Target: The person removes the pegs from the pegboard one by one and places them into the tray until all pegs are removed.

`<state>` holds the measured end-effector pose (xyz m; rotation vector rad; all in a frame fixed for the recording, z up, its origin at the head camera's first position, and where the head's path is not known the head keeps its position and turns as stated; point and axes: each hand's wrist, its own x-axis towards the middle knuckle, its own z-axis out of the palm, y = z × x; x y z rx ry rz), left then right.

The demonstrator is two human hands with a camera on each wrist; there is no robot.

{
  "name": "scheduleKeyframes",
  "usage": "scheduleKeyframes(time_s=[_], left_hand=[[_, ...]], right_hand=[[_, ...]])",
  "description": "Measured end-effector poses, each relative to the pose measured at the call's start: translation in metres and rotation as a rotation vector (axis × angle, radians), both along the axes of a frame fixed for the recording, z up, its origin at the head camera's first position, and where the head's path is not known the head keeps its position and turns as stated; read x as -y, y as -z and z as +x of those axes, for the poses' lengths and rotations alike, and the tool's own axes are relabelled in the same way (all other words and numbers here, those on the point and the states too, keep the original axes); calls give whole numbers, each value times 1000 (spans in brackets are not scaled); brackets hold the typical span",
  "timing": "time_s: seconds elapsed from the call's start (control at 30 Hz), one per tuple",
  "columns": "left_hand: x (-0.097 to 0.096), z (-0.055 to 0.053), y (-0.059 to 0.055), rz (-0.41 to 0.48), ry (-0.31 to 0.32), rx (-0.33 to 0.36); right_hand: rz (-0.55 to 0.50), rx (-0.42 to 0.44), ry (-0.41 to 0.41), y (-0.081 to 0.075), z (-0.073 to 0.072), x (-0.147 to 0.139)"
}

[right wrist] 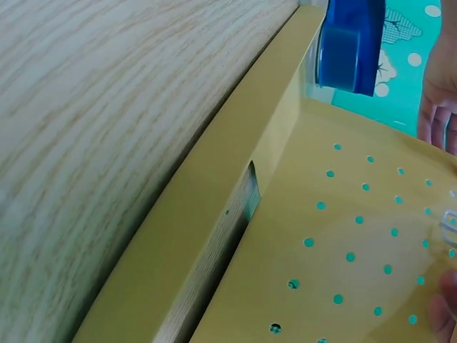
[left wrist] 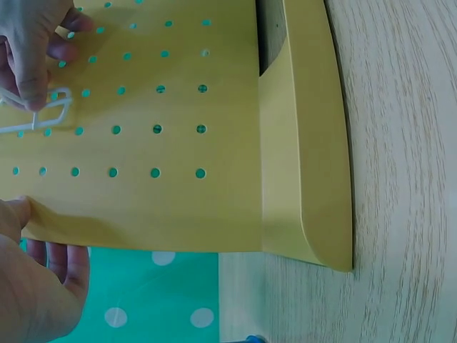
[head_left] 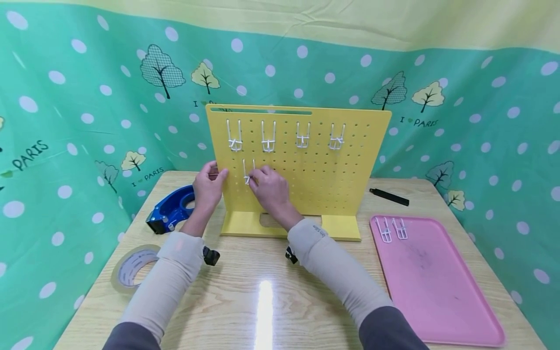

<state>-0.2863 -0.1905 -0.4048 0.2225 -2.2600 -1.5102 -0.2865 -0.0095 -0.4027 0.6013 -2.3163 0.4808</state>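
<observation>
A yellow pegboard point(head_left: 315, 180) stands upright on its base on the wooden table. My left hand point(head_left: 207, 189) grips its left edge, thumb on the front face and fingers behind, as the left wrist view also shows. The right hand point(head_left: 272, 190) pinches the lower end of a white wire hook point(head_left: 244, 167) against the board, below the leftmost hooks. In the left wrist view, thumb and fingertips are right at the bent wire point(left wrist: 66, 108). Along the board's top hang several more white hooks point(head_left: 268, 141) in a row.
On the right lies a pink tray point(head_left: 442, 291) with two white hooks point(head_left: 385, 232) in its far left corner. Behind it is a black pen-like stick point(head_left: 389, 197). A blue tape dispenser point(head_left: 168, 211) and a roll of tape point(head_left: 120, 270) are on the left.
</observation>
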Motion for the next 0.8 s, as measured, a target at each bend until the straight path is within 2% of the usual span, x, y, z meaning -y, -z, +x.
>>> scheduleKeyframes(time_s=[0.27,0.43,0.57,0.8], left_hand=[[-2,3,0,-13,5,-2],[-2,2,0,-11,5,5],[0,2,0,-16,-4,12],[1,3,-1,-18,-9,12]], right_hand=[[-26,-105,-34,0,4,-4],[-52,-127,-63,-5,10,-12],[-67,-79,-70,-9,16,-26],[-136,82,-97,-17,27,-61]])
